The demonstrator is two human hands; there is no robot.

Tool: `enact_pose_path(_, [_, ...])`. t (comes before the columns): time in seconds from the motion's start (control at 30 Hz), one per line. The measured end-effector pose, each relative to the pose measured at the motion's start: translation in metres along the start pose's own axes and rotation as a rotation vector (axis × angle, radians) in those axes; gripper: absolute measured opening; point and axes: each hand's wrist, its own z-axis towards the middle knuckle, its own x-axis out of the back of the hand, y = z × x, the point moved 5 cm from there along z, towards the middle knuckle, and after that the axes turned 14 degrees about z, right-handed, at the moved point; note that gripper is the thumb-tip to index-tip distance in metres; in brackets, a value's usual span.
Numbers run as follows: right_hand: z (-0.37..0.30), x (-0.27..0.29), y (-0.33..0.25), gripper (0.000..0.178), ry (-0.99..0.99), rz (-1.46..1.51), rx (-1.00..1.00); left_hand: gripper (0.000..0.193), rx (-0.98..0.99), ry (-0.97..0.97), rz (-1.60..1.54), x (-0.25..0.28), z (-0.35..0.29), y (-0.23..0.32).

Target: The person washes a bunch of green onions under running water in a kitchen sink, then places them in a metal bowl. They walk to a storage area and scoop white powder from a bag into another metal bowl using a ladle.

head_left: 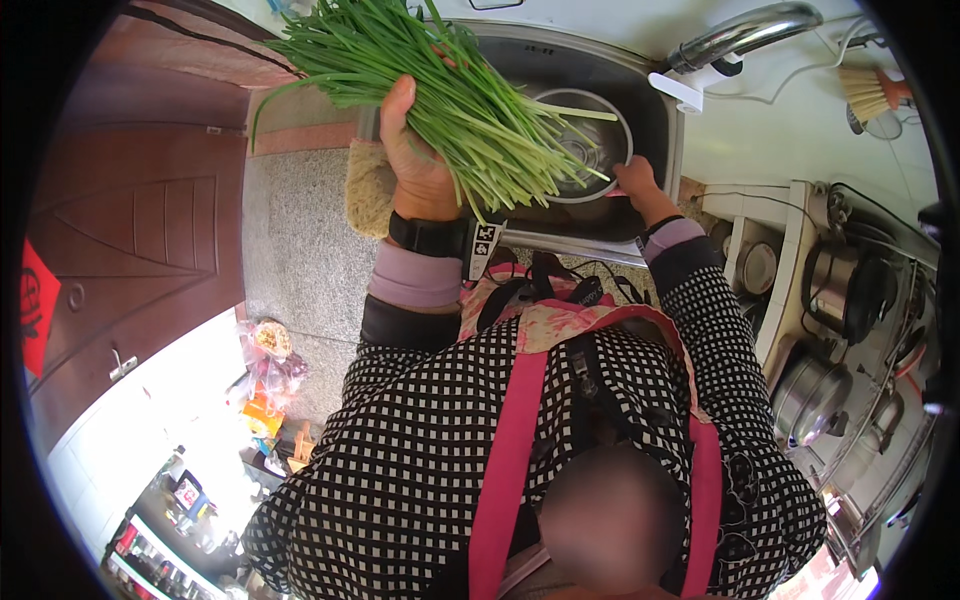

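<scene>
A thick bunch of garlic chives (430, 95) is gripped in my left hand (417, 170), its green leaves pointing to the far left and its pale stem ends to the right. It is held up over the left part of the dark sink (648, 85). The stem ends partly cover a round metal basin (622, 115) that sits in the sink. My right hand (643, 187) has hold of the basin's near right rim, with some of its fingers out of sight. How much water is in the basin I cannot tell.
A chrome faucet (745, 35) with a white lever rises right of the sink. A brush (866, 96) hangs on the right wall. Pots, among them a lidded steel pot (812, 393), stand on the right. A tan fluffy cloth (368, 190) lies at the sink's left; beyond is a brown door (130, 190).
</scene>
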Motion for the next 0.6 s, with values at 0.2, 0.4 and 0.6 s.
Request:
enact_pose_path(0.2, [-0.071,-0.018,-0.052,0.028,0.534,-0.891,0.450,0.036,-0.033,0.074,-0.015,0.007,-0.006,-0.007])
enact_pose_path(0.4, [-0.202,-0.096,-0.142,0.009,-0.363,0.189,0.831,0.030,0.002,0.095,-0.031,0.011,0.000,-0.017])
enact_pose_path(0.6, [-0.232,-0.119,-0.189,0.014,-0.314,0.081,1.128,0.028,0.033,0.109,-0.066,0.012,0.004,-0.031])
